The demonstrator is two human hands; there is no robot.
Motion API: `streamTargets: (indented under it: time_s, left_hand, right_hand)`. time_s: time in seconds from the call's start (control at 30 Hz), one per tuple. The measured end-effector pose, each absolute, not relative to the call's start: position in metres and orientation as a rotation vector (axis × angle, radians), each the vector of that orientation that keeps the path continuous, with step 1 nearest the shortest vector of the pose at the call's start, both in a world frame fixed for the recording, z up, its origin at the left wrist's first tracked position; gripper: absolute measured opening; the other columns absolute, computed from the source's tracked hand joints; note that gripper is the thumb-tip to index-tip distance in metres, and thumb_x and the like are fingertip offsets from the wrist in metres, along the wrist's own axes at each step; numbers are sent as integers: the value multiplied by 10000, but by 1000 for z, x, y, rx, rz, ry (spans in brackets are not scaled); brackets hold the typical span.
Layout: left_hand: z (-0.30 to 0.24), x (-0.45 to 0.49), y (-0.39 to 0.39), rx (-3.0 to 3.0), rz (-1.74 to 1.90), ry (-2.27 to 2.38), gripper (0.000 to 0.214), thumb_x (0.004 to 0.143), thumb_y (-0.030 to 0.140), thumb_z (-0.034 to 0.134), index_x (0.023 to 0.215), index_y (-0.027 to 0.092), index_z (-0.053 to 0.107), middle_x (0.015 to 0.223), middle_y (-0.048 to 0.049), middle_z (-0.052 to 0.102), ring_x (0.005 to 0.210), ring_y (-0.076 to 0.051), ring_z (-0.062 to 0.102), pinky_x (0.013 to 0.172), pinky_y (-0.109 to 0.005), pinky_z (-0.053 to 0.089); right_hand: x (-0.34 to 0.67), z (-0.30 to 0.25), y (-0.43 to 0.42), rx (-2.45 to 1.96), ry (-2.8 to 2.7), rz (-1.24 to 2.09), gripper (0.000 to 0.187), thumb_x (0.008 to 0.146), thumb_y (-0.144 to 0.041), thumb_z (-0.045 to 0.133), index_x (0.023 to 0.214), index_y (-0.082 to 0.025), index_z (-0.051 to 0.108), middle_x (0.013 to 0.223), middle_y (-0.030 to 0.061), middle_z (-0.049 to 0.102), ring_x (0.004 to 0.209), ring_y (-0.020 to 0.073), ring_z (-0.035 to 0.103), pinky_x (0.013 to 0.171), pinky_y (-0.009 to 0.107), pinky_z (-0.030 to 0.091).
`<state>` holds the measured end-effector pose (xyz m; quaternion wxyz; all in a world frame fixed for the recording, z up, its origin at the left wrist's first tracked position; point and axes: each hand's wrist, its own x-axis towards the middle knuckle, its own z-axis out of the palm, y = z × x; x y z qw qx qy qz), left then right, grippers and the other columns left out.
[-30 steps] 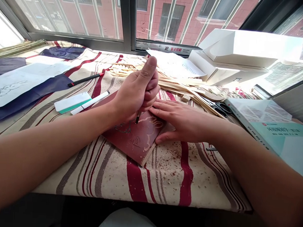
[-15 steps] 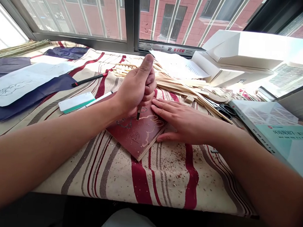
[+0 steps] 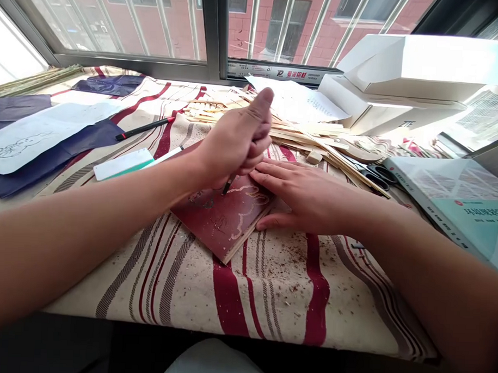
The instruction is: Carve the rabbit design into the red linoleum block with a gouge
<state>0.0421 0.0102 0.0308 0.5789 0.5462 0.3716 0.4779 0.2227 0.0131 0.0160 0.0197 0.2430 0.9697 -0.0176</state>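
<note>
Red-faced wooden block (image 3: 219, 218), pale carved lines across face, lies on worktop (image 3: 269, 301) under cream cloth with red stripes. Left hand (image 3: 234, 148) closed tight around slim dark carving tool (image 3: 228, 184), tip on block's face. Right hand (image 3: 309, 197) open, flat, fingertips (image 3: 257, 176) on block's top corner. Pale wood shavings (image 3: 287, 258) scattered around block. Beyond right hand, thin pale wood strips (image 3: 303, 133), black-handled scissors (image 3: 375, 177). Left of block, black marker pen (image 3: 142, 128).
</note>
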Motion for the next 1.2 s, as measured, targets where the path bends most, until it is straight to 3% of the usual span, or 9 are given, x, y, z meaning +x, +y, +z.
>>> streamTargets:
  time_s: [0.1,0.23,0.33,0.5,0.73,1.03,1.2]
  left_hand:
    - [32,47,1,1387,1198,906,614,1124,426,492,565,194,385,491,64,325,380,-16,293,378,-154,219]
    - [31,41,9,1061,1376,1040,626,1142,529,367,605,217,292,460,81,241,334,-20,200,354,-178,134]
    - [30,33,14,893,1444,1041,621,1161,520,281,623,210,293,461,85,218,329,-15,182,351,-162,108]
    - [34,26,9,884,1293,841,634,1163,520,269,611,211,326,473,85,200,338,-21,174,353,-141,120]
    - [43,21,5,1026,1230,740,633,1137,572,354,617,212,376,474,77,243,332,-21,202,342,-132,169]
    - [38,30,4,1159,1172,784,647,1173,424,259,576,199,373,450,69,277,318,-21,241,338,-131,187]
    - [40,42,-3,1338,1174,874,644,1155,348,367,530,194,364,458,62,309,342,-13,280,361,-145,227]
  right_hand:
    - [223,16,13,755,3038,-84,929,969,-683,652,1595,-7,532,1689,267,461,1547,436,499,1275,585,435]
    - [225,14,15,751,3030,-119,981,971,-652,667,1644,24,438,1733,283,340,1611,439,392,1304,602,386]
    - [228,12,17,749,3042,-140,972,975,-660,658,1650,4,441,1735,270,335,1617,439,376,1306,618,376]
    - [228,11,18,711,3052,-95,1003,983,-706,616,1654,15,426,1733,277,326,1622,431,367,1300,608,389]
    - [223,16,15,761,2968,-130,1073,962,-682,670,1669,61,357,1754,281,261,1649,438,287,1339,592,315]
    - [225,14,14,748,2985,-122,1049,971,-662,672,1662,68,371,1749,297,280,1641,450,306,1327,590,339]
    - [226,15,13,747,3024,-174,992,969,-661,675,1631,44,454,1734,310,330,1626,462,347,1308,615,373]
